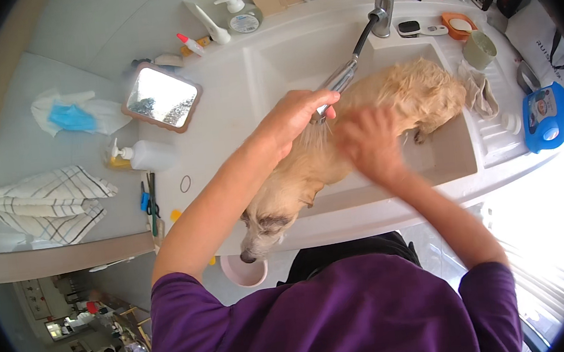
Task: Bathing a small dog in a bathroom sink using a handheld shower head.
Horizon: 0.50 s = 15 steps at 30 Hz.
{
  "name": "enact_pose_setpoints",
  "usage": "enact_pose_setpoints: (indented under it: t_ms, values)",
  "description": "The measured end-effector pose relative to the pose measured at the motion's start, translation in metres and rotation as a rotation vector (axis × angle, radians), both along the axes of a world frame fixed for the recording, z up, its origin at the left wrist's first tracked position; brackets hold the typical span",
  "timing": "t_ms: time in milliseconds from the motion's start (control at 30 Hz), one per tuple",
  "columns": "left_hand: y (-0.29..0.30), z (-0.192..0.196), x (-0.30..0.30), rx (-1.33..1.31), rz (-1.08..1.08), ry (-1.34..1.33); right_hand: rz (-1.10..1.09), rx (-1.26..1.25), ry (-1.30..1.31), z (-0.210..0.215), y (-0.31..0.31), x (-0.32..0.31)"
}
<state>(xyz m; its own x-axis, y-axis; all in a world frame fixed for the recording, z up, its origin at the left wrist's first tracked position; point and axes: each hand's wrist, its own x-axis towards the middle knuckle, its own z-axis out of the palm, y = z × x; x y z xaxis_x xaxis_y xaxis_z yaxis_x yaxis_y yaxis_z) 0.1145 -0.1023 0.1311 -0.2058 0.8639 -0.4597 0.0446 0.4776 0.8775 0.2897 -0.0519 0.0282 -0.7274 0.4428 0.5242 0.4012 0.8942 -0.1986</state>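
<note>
A glossy white sink [446, 150] of rectangular shape lies before you, a wet, cream-furred dog [321, 162] inside it, muzzle past the front edge toward the left. Your hands are apart: the left hand [300, 116] is clamped around a silver metal hand shower [344, 75], spraying; the right hand [370, 144], blurred, has fingers outstretched at the dog's back.

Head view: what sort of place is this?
Probably a home washroom, perhaps a laundry area: it has a white sink with a chrome faucet, a soap bar in an orange dish, and a pump bottle nearby.
</note>
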Motion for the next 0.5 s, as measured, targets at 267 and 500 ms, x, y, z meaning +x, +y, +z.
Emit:
enact_pose_setpoints:
  t_ms: [267, 500]
  values:
    - [0.006, 0.006, 0.0, 0.019, -0.023, -0.027, 0.088, -0.296, -0.44, -0.003, 0.034, -0.065]
    - [0.001, 0.0, -0.003, -0.014, 0.023, 0.001, 0.08, -0.105, -0.109, -0.001, -0.019, -0.028]
